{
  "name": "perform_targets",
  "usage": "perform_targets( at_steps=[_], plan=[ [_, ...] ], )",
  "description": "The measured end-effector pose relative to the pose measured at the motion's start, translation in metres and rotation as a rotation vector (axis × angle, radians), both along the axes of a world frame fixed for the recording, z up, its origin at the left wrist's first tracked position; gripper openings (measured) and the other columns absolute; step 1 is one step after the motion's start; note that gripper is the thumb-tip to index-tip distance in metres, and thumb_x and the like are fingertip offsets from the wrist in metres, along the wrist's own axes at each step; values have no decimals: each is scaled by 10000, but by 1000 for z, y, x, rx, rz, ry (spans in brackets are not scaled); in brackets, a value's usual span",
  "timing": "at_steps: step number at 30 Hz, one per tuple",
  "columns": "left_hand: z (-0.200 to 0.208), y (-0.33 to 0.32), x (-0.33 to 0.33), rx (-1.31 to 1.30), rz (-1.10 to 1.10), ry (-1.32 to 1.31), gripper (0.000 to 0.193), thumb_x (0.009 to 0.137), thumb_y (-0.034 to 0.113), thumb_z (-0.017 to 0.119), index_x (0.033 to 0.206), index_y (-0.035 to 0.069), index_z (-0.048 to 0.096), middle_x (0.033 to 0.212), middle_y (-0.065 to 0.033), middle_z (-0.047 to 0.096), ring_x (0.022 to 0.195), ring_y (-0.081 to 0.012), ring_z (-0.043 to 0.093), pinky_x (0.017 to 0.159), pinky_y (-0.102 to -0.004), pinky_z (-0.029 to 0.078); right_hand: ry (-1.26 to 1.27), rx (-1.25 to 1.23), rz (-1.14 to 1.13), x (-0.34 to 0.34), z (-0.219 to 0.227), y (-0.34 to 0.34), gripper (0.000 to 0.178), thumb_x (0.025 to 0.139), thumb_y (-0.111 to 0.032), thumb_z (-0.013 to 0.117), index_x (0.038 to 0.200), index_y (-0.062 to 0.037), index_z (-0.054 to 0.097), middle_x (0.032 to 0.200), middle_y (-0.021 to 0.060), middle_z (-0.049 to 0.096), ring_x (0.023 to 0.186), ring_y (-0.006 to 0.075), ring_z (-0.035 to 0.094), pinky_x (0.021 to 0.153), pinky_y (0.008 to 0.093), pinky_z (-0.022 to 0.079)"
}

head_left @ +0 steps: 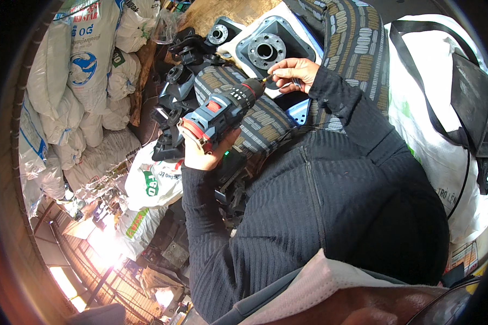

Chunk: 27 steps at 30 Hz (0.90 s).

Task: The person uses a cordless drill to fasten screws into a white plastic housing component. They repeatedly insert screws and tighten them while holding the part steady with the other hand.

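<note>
A blue-grey cordless drill [228,107] with a black chuck and red accents is gripped in my left hand [205,154], its nose pointing up and to the right. At the tip of its bit [267,79], the fingers of my right hand [297,73] are pinched together. Small dark metal pieces [296,83] show between those fingers, too small to name surely. Just beyond my right hand lies a grey metal housing [291,44] with a round flange, a ring of holes and a central bore. It rests on a white sheet across my lap.
Several dark and grey machined parts [187,76] are heaped left of my patterned trouser leg [358,49]. White woven sacks [87,59] are stacked at the far left. A white bag [428,70] with a black strapped pouch [472,97] stands at my right. A wooden board [214,13] lies ahead.
</note>
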<state>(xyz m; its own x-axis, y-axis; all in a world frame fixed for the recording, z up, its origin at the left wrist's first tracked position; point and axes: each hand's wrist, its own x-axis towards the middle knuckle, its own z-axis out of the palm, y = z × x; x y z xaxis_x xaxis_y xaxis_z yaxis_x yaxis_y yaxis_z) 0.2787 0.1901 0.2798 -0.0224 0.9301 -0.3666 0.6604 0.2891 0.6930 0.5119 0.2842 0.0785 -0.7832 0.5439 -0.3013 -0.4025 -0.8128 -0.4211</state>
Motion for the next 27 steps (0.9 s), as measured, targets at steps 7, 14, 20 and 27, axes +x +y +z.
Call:
perform_targets(
  at_steps=[7, 14, 20, 27],
  plan=[
    [0, -3, -9, -123, 48, 61, 418, 676, 105, 819, 1038, 30, 624, 989, -83, 645, 859, -202, 627, 786, -328, 483, -30, 31, 49, 0, 4, 1, 253, 900, -163, 613, 1114, -27, 621, 944, 54, 652, 830, 132, 660, 704, 264, 591],
    [17, 11, -4, 26, -334, 181, 424, 696, 122, 788, 1069, 24, 612, 968, -94, 660, 876, -236, 648, 788, -336, 502, -73, 6, 248, 5, 18, 5, 241, 909, -174, 604, 1076, -1, 618, 755, 36, 650, 607, 93, 642, 550, 241, 571],
    [11, 13, -3, 289, -594, 406, 293, 687, 142, 738, 961, 97, 644, 870, -60, 647, 768, -233, 640, 661, -355, 504, -147, 49, 329, 3, 15, 6, 272, 903, -265, 625, 1100, -79, 649, 715, -32, 585, 523, 28, 532, 461, 176, 472],
    [-7, 33, -1, 163, -187, 46, 353, 734, 21, 733, 1065, 27, 610, 915, -63, 654, 823, -169, 634, 711, -309, 516, -369, -214, -397, 1, -20, 19, 238, 956, -235, 536, 1075, -58, 640, 616, -90, 378, 424, 10, 270, 369, 172, 219]
  ],
)
